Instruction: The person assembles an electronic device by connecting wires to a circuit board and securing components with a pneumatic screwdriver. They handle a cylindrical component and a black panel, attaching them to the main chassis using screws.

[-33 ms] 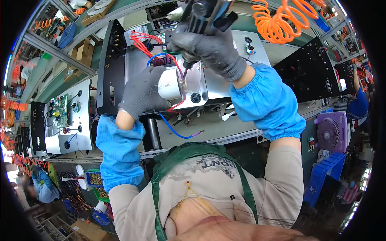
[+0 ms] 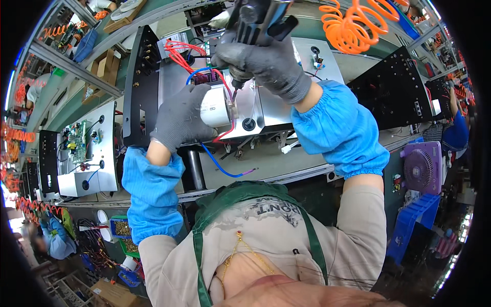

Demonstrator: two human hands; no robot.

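Observation:
My left hand (image 2: 180, 115), in a grey glove, is closed around a white cylindrical capacitor (image 2: 213, 109) lying on its side, its terminal end turned to the right. In my gloved right hand (image 2: 271, 66) is a dark power screwdriver (image 2: 250, 25), its bit pointing down at the capacitor's terminals, where red wires (image 2: 225, 82) meet. Whether the bit touches a screw there is too small to tell. Beneath both hands is an open metal chassis (image 2: 279, 110) with a black end panel (image 2: 141, 87). A loose blue wire (image 2: 217, 162) hangs over the chassis's near side.
Orange coiled air hoses (image 2: 353, 25) hang at the upper right. Another black panel (image 2: 391, 92) stands to the right, and a second chassis with a green circuit board (image 2: 75, 142) to the left. A purple fan (image 2: 420, 168) and a blue crate (image 2: 414, 227) are at the lower right.
The power screwdriver and my right hand have shifted very slightly, and the orange hose has swayed a little left. My left hand stays on the capacitor.

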